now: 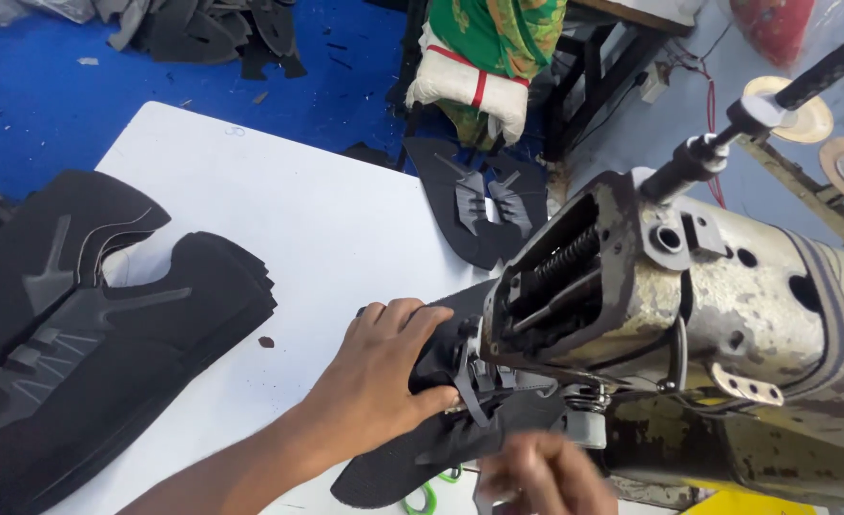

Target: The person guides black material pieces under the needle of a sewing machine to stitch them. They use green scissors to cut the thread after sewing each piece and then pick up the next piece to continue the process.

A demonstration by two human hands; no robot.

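Black shoe upper piece (441, 448), flat and dark, with grey overlay strips, lying on the white bench (279, 219) right under the head of the sewing machine (670, 324). Pressed down at its far end by the left hand (384, 377), fingers spread flat over the fabric, not curled round it, fingertips close to the needle area. Held at the near edge by the right hand (546, 472), blurred at the bottom of the view; probably pinching the piece, though grip not clear enough to tell. Green-handled snips (428, 496) partly visible beneath the piece, near the bench edge.

Worn, chipped cream paint on the machine head, side cover open with spring and rods exposed, dark knurled handle (823, 72) sticking up at upper right. Stack of cut black uppers (78, 334) at the left of the bench, well apart from the hands. One more black upper (489, 205) with grey overlays lying beyond the bench, behind the machine. Blue floor (50, 105) past the bench, with dark scraps (212, 33) piled at the top. Green patterned cloth with a white padded roll (469, 86) at top centre.
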